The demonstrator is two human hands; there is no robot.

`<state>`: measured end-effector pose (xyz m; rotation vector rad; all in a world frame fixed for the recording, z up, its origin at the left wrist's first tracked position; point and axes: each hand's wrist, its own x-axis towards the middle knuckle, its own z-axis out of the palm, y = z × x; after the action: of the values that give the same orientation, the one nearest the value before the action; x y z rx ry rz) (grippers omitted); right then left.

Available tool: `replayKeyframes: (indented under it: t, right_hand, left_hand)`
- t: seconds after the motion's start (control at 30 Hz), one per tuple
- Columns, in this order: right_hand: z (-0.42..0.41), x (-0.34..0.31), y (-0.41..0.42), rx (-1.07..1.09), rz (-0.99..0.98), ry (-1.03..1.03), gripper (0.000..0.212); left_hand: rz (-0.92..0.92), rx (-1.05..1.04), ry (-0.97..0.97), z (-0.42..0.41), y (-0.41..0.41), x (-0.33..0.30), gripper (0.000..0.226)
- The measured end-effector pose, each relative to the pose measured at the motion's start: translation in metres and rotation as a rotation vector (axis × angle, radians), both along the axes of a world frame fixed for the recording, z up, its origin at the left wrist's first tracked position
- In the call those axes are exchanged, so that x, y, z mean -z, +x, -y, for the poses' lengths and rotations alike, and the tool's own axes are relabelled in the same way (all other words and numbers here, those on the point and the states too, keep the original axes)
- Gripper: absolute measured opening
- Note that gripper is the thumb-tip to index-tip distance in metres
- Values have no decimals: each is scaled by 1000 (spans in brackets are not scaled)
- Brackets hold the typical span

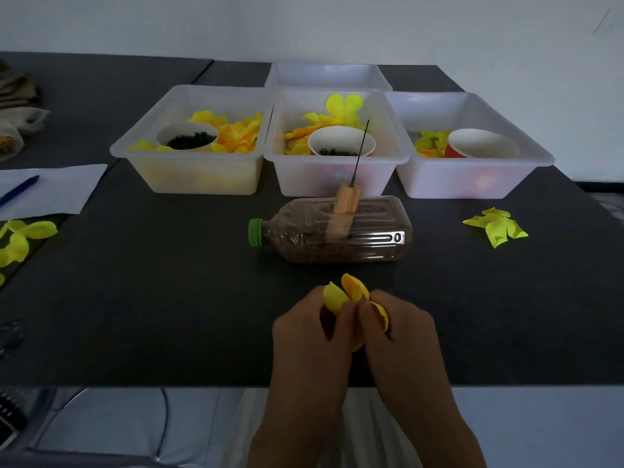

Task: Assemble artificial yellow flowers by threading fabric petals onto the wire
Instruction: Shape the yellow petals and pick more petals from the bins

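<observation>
Dark table, wire tilted upright, both hands' fingers pinching yellow petals

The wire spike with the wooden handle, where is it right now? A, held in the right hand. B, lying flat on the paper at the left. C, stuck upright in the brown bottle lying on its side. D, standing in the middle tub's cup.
C: the wire spike rises from its wooden handle, planted in the brown bottle that lies on its side before the tubs; both hands hold only petals.
</observation>
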<state>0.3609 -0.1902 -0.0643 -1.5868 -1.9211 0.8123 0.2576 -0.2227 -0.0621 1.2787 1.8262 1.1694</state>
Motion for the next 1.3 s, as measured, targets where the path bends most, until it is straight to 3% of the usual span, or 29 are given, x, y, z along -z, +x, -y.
replayKeyframes:
  t: [0.1,0.27,0.53,0.8,0.93,1.1,1.3]
  right_hand:
    - [1,-1,-5,-48,109,-99,24]
    - [1,-1,-12,-7,142,-107,27]
    - [-4,-4,-2,245,-115,-13,34]
    - [-12,-6,9,232,-69,-66,33]
    - [-10,-11,7,258,-151,31,38]
    - [-9,-18,12,324,-199,139,45]
    - [-6,-21,6,356,-238,303,39]
  left_hand:
    - [-10,62,-33,1,-11,-1,16]
    - [-82,-55,-56,0,-10,2,17]
    - [-82,-148,10,4,7,-4,22]
    - [-63,-166,131,7,3,-7,27]
    - [-76,-208,220,5,5,-9,30]
    - [-9,-270,338,2,7,-13,17]
    - [115,-255,322,-3,8,-16,14]
